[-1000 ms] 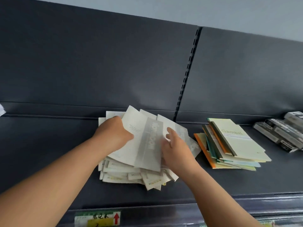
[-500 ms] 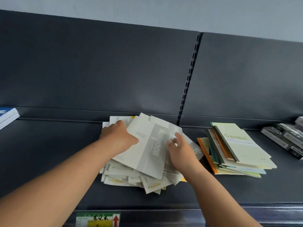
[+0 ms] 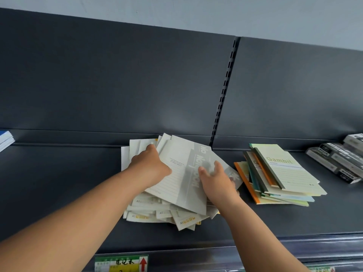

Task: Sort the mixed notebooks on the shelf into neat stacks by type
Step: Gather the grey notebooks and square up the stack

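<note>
Dark shelf (image 3: 59, 183), dark back panel (image 3: 117, 85) before us. Our left hand (image 3: 149, 165) curls over left edge of top notebook (image 3: 182, 173), grey-banded, tilted atop messy white notebook pile (image 3: 153, 213) under both hands. Our right hand (image 3: 218, 183) grips its right edge, thumb on cover. Right of right hand, apart: Gambit stack (image 3: 284, 173), fanned; beyond it, black boxes (image 3: 337, 160). Far left of left hand: blue books (image 3: 5, 138).
</note>
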### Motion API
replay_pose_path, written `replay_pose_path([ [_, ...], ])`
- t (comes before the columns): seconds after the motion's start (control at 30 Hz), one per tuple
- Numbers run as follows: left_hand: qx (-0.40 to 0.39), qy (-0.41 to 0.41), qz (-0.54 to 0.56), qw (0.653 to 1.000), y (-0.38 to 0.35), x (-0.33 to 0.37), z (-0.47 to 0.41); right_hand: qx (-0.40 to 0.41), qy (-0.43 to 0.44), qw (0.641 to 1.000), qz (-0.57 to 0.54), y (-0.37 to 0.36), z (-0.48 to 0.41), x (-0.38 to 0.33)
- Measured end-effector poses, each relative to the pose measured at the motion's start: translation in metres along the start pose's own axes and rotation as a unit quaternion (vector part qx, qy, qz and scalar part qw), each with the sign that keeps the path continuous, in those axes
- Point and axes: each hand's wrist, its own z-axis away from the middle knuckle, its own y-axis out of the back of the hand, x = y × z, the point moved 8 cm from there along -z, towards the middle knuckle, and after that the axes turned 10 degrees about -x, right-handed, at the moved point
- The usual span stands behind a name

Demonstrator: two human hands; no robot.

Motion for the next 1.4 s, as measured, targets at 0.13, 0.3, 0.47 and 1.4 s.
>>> replay_pose_path([
  [0.13, -0.01, -0.003, 0.032, 0.999, -0.001, -0.005, -0.001, 0.002, -0.026, 0.999, 0.046, 0.0, 0.0, 0.006],
  [0.3, -0.013, -0.017, 0.048, 0.999, -0.002, -0.007, -0.001, 0.002, 0.041, 0.999, -0.001, -0.006, -0.002, -0.002],
  [0.47, -0.013, -0.053, 0.074, 0.996, 0.0, -0.003, 0.001, -0.009, 0.068, 0.996, -0.059, -0.002, 0.003, -0.006],
  [1.4, -0.074, -0.085, 0.454, 0.884, 0.009, 0.004, 0.004, -0.054, 0.101, 0.935, -0.334, 0.029, -0.009, -0.026],
])
